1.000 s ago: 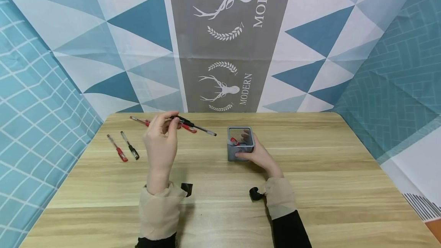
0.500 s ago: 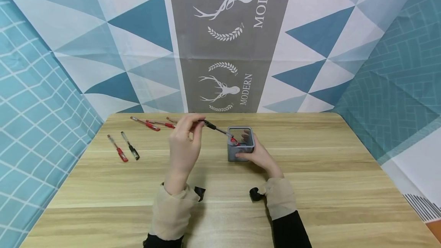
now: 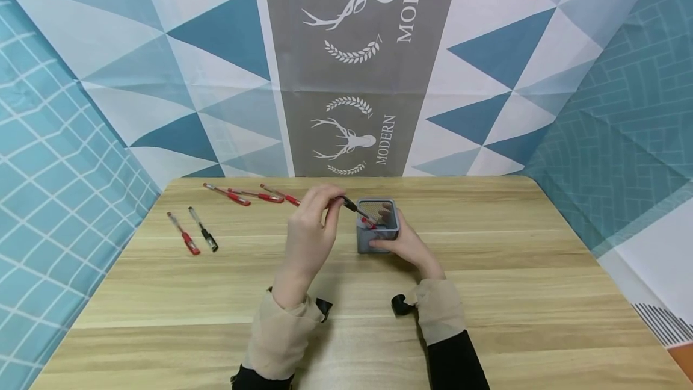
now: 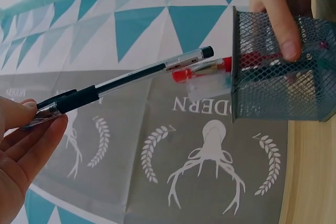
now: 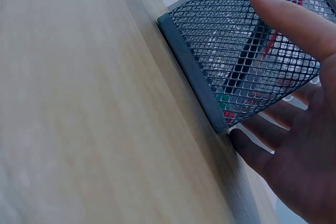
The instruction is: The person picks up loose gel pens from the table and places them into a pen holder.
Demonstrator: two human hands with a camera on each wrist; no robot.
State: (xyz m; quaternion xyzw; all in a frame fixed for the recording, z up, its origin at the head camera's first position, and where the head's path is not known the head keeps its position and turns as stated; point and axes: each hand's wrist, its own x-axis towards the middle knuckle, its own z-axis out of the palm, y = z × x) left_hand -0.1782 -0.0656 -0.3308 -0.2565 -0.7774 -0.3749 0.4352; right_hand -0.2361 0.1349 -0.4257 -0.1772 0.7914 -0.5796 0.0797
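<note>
My left hand (image 3: 310, 238) pinches a black gel pen (image 4: 81, 99) by its capped end, thumb on one side and fingers on the other. The pen slants down to the right, its clear barrel tip over the opening of a grey mesh pen holder (image 3: 373, 242). My right hand (image 3: 408, 247) grips the holder around its right side, thumb across the front mesh in the right wrist view. A red pen (image 4: 202, 70) and a whitish translucent piece (image 4: 207, 87) stick out of the holder's mouth. Through the mesh (image 5: 210, 45), dark and red pens show inside.
Three red pens lie along the table's back left: one red pen (image 3: 227, 195), a second red pen (image 3: 257, 195) and a third red pen (image 3: 281, 195) partly behind the left hand. Nearer the left edge lie another red pen (image 3: 184, 235) and a black pen (image 3: 203, 230). Patterned cloth (image 3: 341, 77) hangs behind.
My left hand has moved right with the black pen, from over the red pens to the holder's opening. The right hand and the holder have stayed in place.
</note>
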